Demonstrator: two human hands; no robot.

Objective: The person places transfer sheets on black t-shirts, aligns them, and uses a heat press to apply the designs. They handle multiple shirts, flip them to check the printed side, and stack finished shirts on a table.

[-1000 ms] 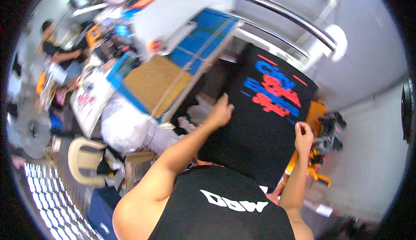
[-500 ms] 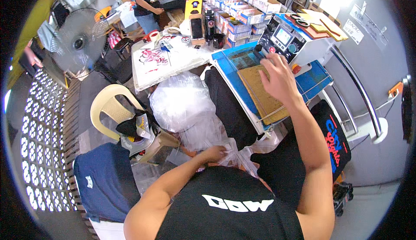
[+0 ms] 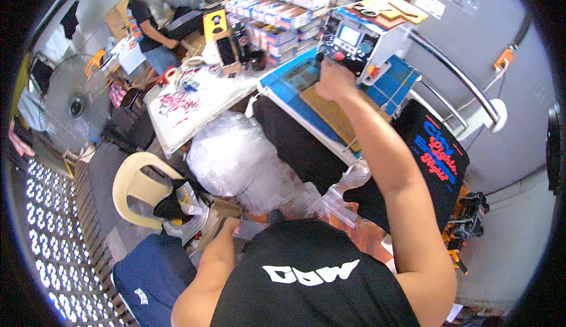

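Observation:
My right hand reaches out to the front of a white-and-blue machine that looks like a heat press. Its fingers are curled by the control panel, beside a dark knob or handle end; what they grip is hidden. Under that forearm lies a tan pad on the machine's blue bed. My left hand hangs low beside the cream plastic chair, its fingers mostly hidden. Clear plastic bags bulge between the chair and the machine.
Black cloth drapes before the machine, and a black printed shirt hangs at right. A white table stands left of the machine, with stacked boxes behind. Navy cloth and a fan are left. Another person works farther back.
My right hand has gone from open above the machine to curled at its panel. My left hand has moved left, from the clear plastic toward the chair. The whole view has shifted.

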